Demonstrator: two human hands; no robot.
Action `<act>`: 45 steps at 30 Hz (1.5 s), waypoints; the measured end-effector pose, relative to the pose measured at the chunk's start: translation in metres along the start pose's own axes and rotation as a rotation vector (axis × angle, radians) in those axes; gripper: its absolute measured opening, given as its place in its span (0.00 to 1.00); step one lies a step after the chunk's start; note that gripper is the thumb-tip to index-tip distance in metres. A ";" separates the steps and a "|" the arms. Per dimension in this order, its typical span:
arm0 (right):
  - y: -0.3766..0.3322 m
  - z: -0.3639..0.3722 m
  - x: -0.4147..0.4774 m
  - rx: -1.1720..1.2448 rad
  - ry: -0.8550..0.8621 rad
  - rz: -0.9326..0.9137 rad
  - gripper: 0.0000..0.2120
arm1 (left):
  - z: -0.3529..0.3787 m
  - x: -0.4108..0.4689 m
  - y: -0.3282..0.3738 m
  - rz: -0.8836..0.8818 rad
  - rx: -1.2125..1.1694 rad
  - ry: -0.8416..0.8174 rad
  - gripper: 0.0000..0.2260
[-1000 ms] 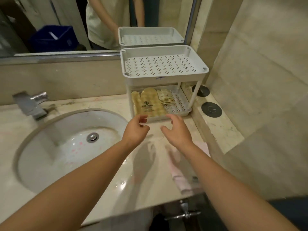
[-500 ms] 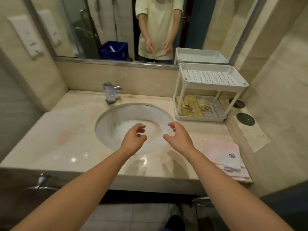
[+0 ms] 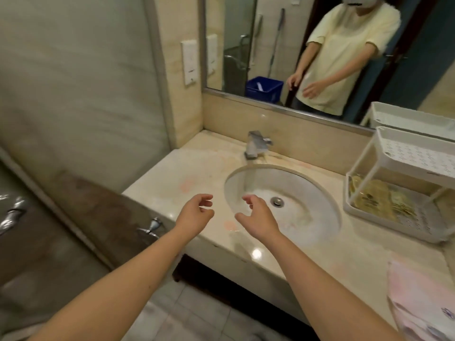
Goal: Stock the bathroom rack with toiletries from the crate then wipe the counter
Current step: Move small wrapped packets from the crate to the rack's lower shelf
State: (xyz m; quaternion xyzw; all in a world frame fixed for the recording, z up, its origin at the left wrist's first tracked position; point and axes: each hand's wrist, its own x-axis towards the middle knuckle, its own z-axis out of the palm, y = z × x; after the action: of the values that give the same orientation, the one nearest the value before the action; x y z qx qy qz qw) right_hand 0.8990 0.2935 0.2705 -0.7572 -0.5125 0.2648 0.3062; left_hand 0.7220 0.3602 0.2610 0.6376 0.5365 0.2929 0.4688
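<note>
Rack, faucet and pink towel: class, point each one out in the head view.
rack point(image 3: 418, 156), head view, on its perforated top shelf.
faucet point(image 3: 254, 145), head view, on the metal spout body.
pink towel point(image 3: 418, 299), head view, on the folded cloth's top face.

The pale stone table point(image 3: 172, 183) has a round sink point(image 3: 307, 190) sunk into it and a chrome tap point(image 3: 256, 143) standing behind the basin; faint pink blotches point(image 3: 187, 185) mark its bare surface left of the sink. At its right end stands a white two-tier rack point(image 3: 418, 153), with yellowish packets point(image 3: 374, 200) lying in its lower tray; a folded pink cloth point(image 3: 418, 299) lies near the front edge, apart from the rack.
</note>
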 end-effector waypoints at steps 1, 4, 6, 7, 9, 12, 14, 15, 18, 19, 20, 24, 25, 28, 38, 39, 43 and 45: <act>-0.007 0.008 0.005 -0.004 -0.026 -0.025 0.26 | -0.009 -0.001 -0.004 -0.017 -0.007 0.031 0.16; -0.028 0.032 0.018 -0.006 -0.118 -0.098 0.25 | -0.035 -0.004 -0.015 -0.066 -0.007 0.113 0.16; -0.040 0.046 0.026 -0.016 -0.179 -0.147 0.25 | -0.050 -0.006 -0.020 -0.097 -0.005 0.176 0.17; -0.046 0.053 0.030 -0.025 -0.210 -0.174 0.25 | -0.057 -0.007 -0.023 -0.109 -0.004 0.209 0.17; -0.057 0.063 0.038 -0.043 -0.275 -0.229 0.25 | -0.068 -0.011 -0.027 -0.137 -0.014 0.273 0.17; -0.073 0.077 0.049 -0.065 -0.365 -0.315 0.25 | -0.081 -0.021 -0.033 -0.195 -0.068 0.367 0.16; -0.082 0.085 0.053 -0.073 -0.419 -0.373 0.25 | -0.088 -0.028 -0.036 -0.242 -0.072 0.430 0.17; -0.086 0.089 0.055 -0.074 -0.447 -0.399 0.25 | -0.090 -0.032 -0.037 -0.266 -0.064 0.462 0.17; -0.095 0.101 0.056 -0.070 -0.529 -0.467 0.25 | -0.093 -0.046 -0.042 -0.323 -0.073 0.570 0.17; -0.096 0.106 0.055 -0.067 -0.555 -0.484 0.25 | -0.093 -0.052 -0.043 -0.344 -0.084 0.609 0.17; -0.098 0.111 0.053 -0.065 -0.581 -0.498 0.25 | -0.092 -0.059 -0.045 -0.366 -0.092 0.643 0.17; -0.104 0.130 0.041 -0.075 -0.686 -0.570 0.25 | -0.086 -0.087 -0.052 -0.429 -0.134 0.757 0.17; -0.105 0.134 0.037 -0.080 -0.709 -0.591 0.25 | -0.085 -0.094 -0.053 -0.439 -0.147 0.786 0.17; -0.112 0.148 0.024 -0.112 -0.770 -0.643 0.25 | -0.084 -0.115 -0.058 -0.484 -0.186 0.852 0.17; -0.154 0.216 -0.048 -0.127 -0.974 -0.775 0.26 | -0.119 -0.209 -0.094 -0.625 -0.244 1.013 0.16; -0.159 0.224 -0.058 -0.126 -0.993 -0.787 0.26 | -0.125 -0.219 -0.101 -0.634 -0.243 1.018 0.15; -0.184 0.256 -0.100 -0.109 -1.040 -0.806 0.26 | -0.155 -0.258 -0.130 -0.658 -0.265 1.049 0.16; -0.198 0.274 -0.123 -0.108 -1.067 -0.814 0.26 | -0.171 -0.279 -0.145 -0.672 -0.277 1.064 0.16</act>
State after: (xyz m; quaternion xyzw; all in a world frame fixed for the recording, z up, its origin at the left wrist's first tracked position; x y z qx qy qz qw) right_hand 0.5397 0.2875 0.2427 -0.2834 -0.8507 0.4401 0.0480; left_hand 0.4420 0.1387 0.2310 0.1361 0.8233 0.4729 0.2828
